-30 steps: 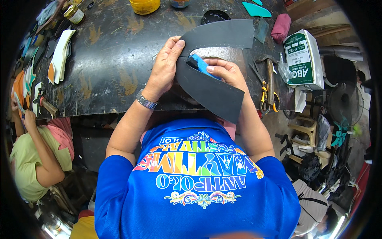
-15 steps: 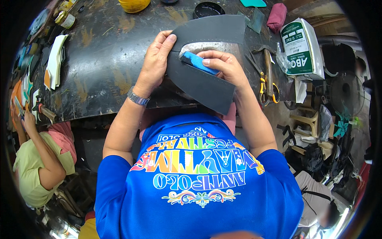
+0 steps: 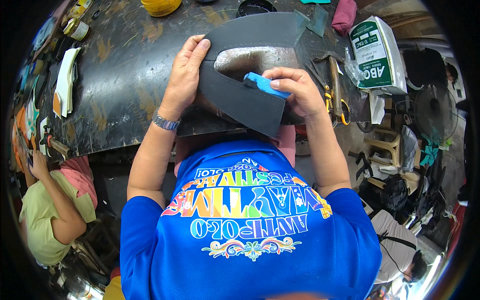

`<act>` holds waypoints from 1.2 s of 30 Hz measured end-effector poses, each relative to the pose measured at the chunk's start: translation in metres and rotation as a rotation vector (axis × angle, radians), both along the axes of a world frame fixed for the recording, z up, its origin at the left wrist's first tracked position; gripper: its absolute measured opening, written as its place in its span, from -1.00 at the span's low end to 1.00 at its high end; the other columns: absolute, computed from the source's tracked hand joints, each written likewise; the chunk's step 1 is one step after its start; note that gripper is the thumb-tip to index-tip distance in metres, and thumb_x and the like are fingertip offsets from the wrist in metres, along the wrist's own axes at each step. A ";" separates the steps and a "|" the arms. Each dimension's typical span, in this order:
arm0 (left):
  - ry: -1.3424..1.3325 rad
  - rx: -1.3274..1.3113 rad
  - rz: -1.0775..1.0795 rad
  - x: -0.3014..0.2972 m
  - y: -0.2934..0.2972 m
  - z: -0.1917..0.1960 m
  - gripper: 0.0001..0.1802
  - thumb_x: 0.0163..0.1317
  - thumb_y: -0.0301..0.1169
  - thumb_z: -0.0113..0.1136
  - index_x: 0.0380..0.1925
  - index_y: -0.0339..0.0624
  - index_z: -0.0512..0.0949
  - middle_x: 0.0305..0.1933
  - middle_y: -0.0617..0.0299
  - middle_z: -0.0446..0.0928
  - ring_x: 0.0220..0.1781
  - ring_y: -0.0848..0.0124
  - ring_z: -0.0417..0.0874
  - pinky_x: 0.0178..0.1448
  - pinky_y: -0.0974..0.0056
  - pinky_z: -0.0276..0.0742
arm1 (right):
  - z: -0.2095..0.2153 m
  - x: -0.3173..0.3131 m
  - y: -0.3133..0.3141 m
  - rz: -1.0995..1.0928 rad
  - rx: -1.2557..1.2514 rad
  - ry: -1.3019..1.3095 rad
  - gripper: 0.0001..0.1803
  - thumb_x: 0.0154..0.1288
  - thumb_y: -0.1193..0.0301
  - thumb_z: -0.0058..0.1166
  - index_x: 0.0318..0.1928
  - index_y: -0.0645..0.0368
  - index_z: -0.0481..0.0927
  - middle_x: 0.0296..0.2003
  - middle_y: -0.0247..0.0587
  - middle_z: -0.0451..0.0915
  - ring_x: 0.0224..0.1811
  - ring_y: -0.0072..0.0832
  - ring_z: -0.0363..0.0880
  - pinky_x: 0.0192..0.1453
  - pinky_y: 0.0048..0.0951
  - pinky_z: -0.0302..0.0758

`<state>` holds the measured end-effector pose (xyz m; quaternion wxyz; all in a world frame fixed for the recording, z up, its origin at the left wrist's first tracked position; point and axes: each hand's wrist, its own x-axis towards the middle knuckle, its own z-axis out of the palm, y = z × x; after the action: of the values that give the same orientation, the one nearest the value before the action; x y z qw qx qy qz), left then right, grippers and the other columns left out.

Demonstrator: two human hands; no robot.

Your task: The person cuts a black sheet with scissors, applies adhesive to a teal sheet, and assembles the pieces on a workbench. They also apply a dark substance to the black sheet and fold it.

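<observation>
A black U-shaped piece (image 3: 252, 107), like a shoe upper with stitched edges, is held over the dark table. My left hand (image 3: 186, 75) grips its rounded left end, thumb on top. My right hand (image 3: 299, 91) pinches a small blue sponge (image 3: 264, 83) whose left end is stained black. The sponge lies against the inner edge of the piece's nearer arm. Through the piece's opening, a worn, shiny patch of the tabletop shows.
Scissors (image 3: 344, 111) and a wooden-handled hammer (image 3: 335, 90) lie right of my right hand. Beyond are a green-and-white can (image 3: 377, 55) and a black round lid or tub (image 3: 256, 7). A yellow bowl (image 3: 161, 6) stands far left. A co-worker (image 3: 57, 215) sits at left.
The sponge has slid right and slightly down along the inner edge of the black piece, with my right hand. My left hand and the piece have shifted a little left and away.
</observation>
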<state>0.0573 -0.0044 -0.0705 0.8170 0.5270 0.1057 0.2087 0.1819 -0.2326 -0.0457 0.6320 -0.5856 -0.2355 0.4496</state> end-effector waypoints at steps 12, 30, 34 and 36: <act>-0.028 -0.013 0.048 -0.004 0.011 -0.001 -0.72 0.53 -0.28 0.02 0.05 -0.23 0.48 -0.11 0.32 0.58 -0.13 0.64 0.58 -0.03 0.51 0.55 | -0.007 0.012 -0.035 -0.032 0.087 -0.026 -0.74 0.18 0.48 0.20 -0.14 0.35 0.68 -0.22 -0.26 0.68 -0.20 -0.60 0.60 -0.01 -0.56 0.49; -0.096 -0.077 0.327 -0.021 0.020 0.002 -0.81 0.54 -0.33 -0.02 0.00 -0.14 0.48 -0.12 0.30 0.60 -0.13 0.58 0.63 -0.04 0.44 0.61 | -0.009 -0.042 -0.015 -0.521 0.345 -0.083 -0.72 0.31 0.56 0.21 0.03 0.32 0.62 -0.10 -0.27 0.65 -0.09 -0.62 0.58 0.05 -0.58 0.47; -0.095 -0.099 0.333 -0.021 0.020 -0.002 -0.82 0.54 -0.33 -0.01 -0.01 -0.13 0.48 -0.12 0.32 0.60 -0.14 0.58 0.63 -0.04 0.44 0.61 | -0.010 -0.043 -0.011 -0.491 0.329 -0.152 -0.72 0.32 0.57 0.21 0.03 0.33 0.62 -0.09 -0.26 0.64 -0.06 -0.60 0.57 0.09 -0.56 0.46; -0.098 -0.085 0.344 -0.020 0.020 0.000 -0.82 0.54 -0.33 -0.01 -0.01 -0.13 0.48 -0.13 0.33 0.60 -0.15 0.59 0.62 -0.06 0.45 0.61 | -0.011 -0.044 -0.011 -0.476 0.322 -0.183 -0.72 0.32 0.57 0.21 0.03 0.33 0.62 -0.09 -0.26 0.64 -0.06 -0.59 0.57 0.09 -0.55 0.46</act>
<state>0.0374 0.0153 -0.0709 0.7951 0.4551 0.1630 0.3661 0.1382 -0.2437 -0.0564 0.7805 -0.5547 -0.2161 0.1912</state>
